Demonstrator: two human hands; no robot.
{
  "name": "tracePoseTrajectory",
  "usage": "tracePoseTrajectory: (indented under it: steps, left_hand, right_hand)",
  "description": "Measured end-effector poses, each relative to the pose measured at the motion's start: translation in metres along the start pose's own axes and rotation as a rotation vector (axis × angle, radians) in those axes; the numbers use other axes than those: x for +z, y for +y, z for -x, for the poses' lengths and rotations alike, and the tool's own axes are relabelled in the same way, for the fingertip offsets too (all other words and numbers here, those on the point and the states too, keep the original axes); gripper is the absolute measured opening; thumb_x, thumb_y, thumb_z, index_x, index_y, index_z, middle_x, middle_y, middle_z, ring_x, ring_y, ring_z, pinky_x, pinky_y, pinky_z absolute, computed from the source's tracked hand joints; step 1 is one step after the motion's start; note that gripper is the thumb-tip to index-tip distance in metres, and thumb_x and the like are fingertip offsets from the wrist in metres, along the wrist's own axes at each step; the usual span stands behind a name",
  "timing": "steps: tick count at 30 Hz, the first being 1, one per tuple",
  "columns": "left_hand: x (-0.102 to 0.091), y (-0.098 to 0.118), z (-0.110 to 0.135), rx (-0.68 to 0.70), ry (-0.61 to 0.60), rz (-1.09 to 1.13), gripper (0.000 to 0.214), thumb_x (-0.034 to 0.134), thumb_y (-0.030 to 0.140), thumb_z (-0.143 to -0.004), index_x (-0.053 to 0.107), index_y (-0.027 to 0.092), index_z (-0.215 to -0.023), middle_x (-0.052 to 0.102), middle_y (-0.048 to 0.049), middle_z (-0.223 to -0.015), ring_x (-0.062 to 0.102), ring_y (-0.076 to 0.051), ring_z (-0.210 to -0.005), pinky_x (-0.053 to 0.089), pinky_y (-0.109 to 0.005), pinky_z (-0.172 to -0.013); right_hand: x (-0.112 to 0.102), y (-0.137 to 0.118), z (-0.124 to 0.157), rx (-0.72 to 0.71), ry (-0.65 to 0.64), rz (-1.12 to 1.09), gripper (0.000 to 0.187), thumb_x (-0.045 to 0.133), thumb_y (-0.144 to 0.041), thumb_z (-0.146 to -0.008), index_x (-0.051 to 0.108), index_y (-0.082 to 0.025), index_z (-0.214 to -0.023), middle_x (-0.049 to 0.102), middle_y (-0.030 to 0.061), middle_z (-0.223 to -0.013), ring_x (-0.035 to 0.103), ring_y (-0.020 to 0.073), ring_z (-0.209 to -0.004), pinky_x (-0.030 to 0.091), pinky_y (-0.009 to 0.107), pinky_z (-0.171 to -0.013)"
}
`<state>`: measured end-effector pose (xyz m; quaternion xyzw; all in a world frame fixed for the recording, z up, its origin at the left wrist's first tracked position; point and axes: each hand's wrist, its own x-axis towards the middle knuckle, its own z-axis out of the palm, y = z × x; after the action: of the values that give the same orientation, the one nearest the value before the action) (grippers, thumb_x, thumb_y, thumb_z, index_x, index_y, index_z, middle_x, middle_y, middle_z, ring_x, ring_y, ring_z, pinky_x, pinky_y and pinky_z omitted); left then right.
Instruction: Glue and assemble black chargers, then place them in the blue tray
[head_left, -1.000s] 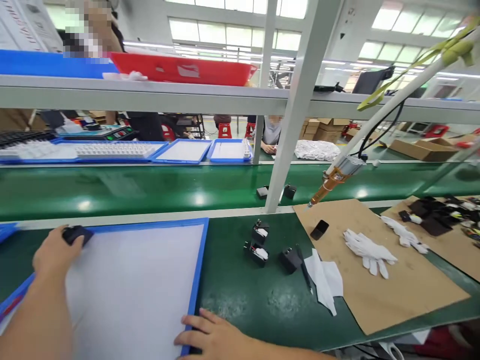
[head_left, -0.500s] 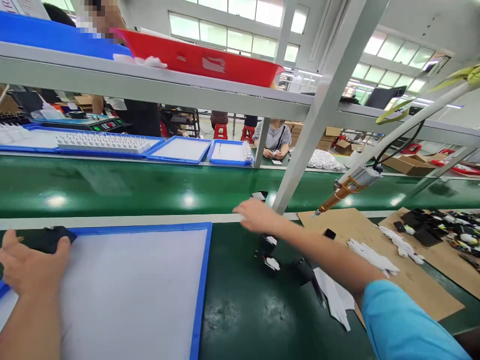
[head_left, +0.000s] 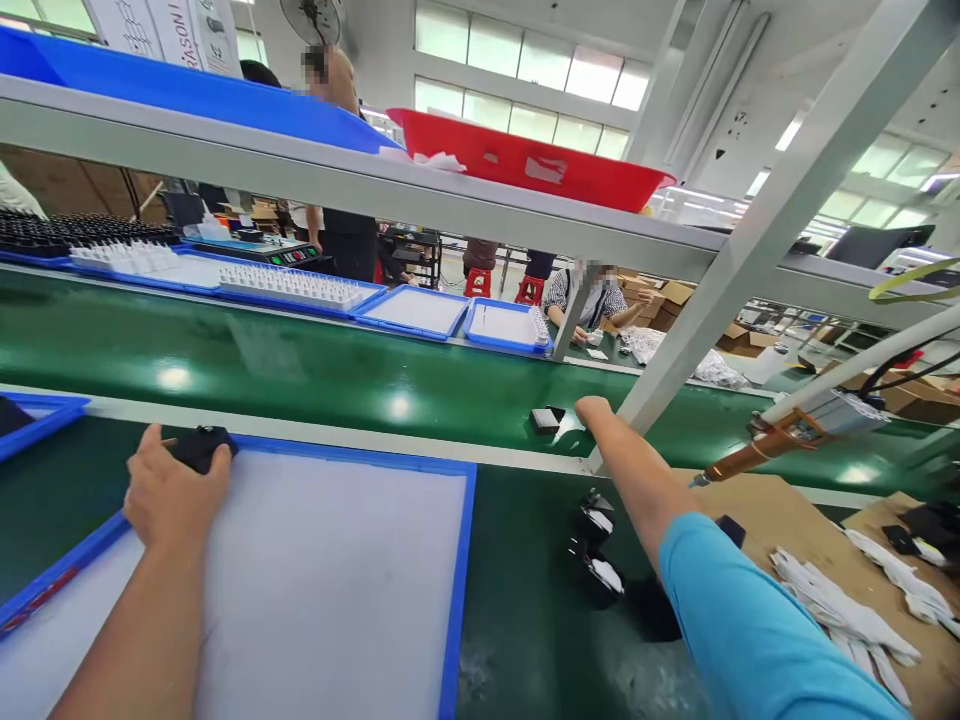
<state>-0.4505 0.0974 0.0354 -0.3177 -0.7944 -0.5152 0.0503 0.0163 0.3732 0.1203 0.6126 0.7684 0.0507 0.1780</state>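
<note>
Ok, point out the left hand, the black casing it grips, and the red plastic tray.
Left hand [head_left: 171, 492]: head view, middle of its back.
Black casing [head_left: 204, 447]: head view, exposed upper surface.
Red plastic tray [head_left: 517, 161]: head view, outer side wall.

The post [head_left: 750, 260] stood just beside the right hand [head_left: 595, 411]; the shelf [head_left: 487, 205] crossed above. Left of the block [head_left: 545, 421], the belt [head_left: 322, 370] lay open.

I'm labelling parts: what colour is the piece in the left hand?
The piece is black, seen best in the head view.
</note>
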Motion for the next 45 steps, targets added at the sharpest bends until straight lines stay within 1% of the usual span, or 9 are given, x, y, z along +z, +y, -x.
tracePoseTrajectory:
  steps: [6,10,18,22,26,30,37,42,45]
  left_hand:
    - [0.001,0.001,-0.003,-0.082,-0.013,-0.148,0.091,0.054,0.058,-0.072,0.02,0.021,-0.147,0.039,-0.0195,-0.145,0.032,-0.049,-0.136,0.03,-0.069,-0.1]
    - [0.003,-0.001,-0.004,-0.071,-0.024,-0.238,0.088,0.049,0.058,-0.08,0.017,0.015,-0.149,0.036,-0.0244,-0.147,0.039,-0.046,-0.133,0.035,-0.063,-0.1]
    - [0.004,0.005,-0.008,-0.123,-0.026,-0.38,0.085,0.055,0.05,-0.083,0.02,0.009,-0.148,0.045,-0.0242,-0.139,0.048,-0.042,-0.127,0.041,-0.059,-0.098]
    - [0.005,0.004,-0.007,-0.108,-0.008,-0.375,0.084,0.057,0.049,-0.082,0.022,0.01,-0.148,0.047,-0.0232,-0.138,0.048,-0.041,-0.127,0.041,-0.058,-0.099]
    - [0.006,0.001,-0.008,-0.106,-0.003,-0.367,0.085,0.057,0.049,-0.082,0.023,0.009,-0.148,0.047,-0.0238,-0.137,0.049,-0.041,-0.126,0.04,-0.058,-0.099]
    - [0.008,-0.006,-0.011,-0.097,-0.006,-0.353,0.087,0.058,0.049,-0.081,0.023,0.007,-0.148,0.047,-0.0242,-0.135,0.049,-0.041,-0.124,0.04,-0.058,-0.099]
    - [0.009,-0.009,-0.012,-0.085,0.024,-0.319,0.086,0.061,0.046,-0.079,0.026,0.007,-0.147,0.05,-0.0235,-0.13,0.05,-0.04,-0.12,0.04,-0.059,-0.097]
    - [0.009,-0.01,-0.014,-0.095,0.005,-0.31,0.088,0.062,0.046,-0.077,0.025,0.008,-0.148,0.049,-0.0242,-0.135,0.048,-0.042,-0.125,0.039,-0.061,-0.098]
    - [0.012,-0.018,-0.017,-0.109,0.0,-0.303,0.091,0.064,0.047,-0.073,0.026,0.012,-0.147,0.047,-0.0228,-0.137,0.047,-0.044,-0.126,0.039,-0.062,-0.096]
  right_hand:
    - [-0.011,-0.008,-0.008,-0.229,-0.275,-0.009,0.035,0.059,-0.036,-0.092,0.058,-0.016,-0.12,0.06,0.0083,-0.121,0.062,0.0226,-0.104,0.055,0.042,-0.087]
    - [-0.017,-0.026,0.009,-0.426,-0.251,-0.02,0.033,0.06,-0.035,-0.091,0.059,-0.016,-0.117,0.063,0.0082,-0.117,0.063,0.0209,-0.101,0.054,0.041,-0.087]
    - [0.005,-0.103,0.073,-0.804,-0.192,-0.11,0.036,0.073,-0.044,-0.072,0.072,-0.023,-0.1,0.074,0.0036,-0.092,0.068,0.021,-0.084,0.045,0.026,-0.066]
    - [-0.003,-0.102,0.04,-0.77,-0.123,-0.184,0.044,0.057,-0.059,-0.083,0.068,-0.027,-0.112,0.072,0.0031,-0.108,0.068,0.0199,-0.093,0.049,0.026,-0.074]
    - [-0.007,-0.083,-0.015,-0.605,0.023,-0.186,0.038,0.056,-0.041,-0.092,0.057,-0.018,-0.123,0.059,0.0107,-0.126,0.061,0.0233,-0.108,0.052,0.042,-0.091]
    - [0.009,-0.077,-0.041,-0.623,0.071,-0.207,0.034,0.058,-0.035,-0.092,0.057,-0.017,-0.121,0.06,0.0091,-0.123,0.062,0.0216,-0.106,0.054,0.043,-0.089]
    - [0.032,-0.085,-0.03,-0.759,0.172,-0.297,0.053,0.076,-0.031,-0.075,0.052,-0.016,-0.119,0.062,0.0079,-0.108,0.06,0.0221,-0.098,0.05,0.036,-0.084]
    - [0.014,-0.083,-0.003,-0.791,0.217,-0.375,0.056,0.074,-0.019,-0.071,0.049,-0.018,-0.12,0.061,0.0078,-0.1,0.059,0.0218,-0.089,0.045,0.031,-0.078]
    - [0.0,-0.063,0.037,-0.778,0.291,-0.471,0.054,0.071,-0.023,-0.074,0.047,-0.02,-0.122,0.06,0.0091,-0.106,0.058,0.0243,-0.098,0.045,0.034,-0.083]
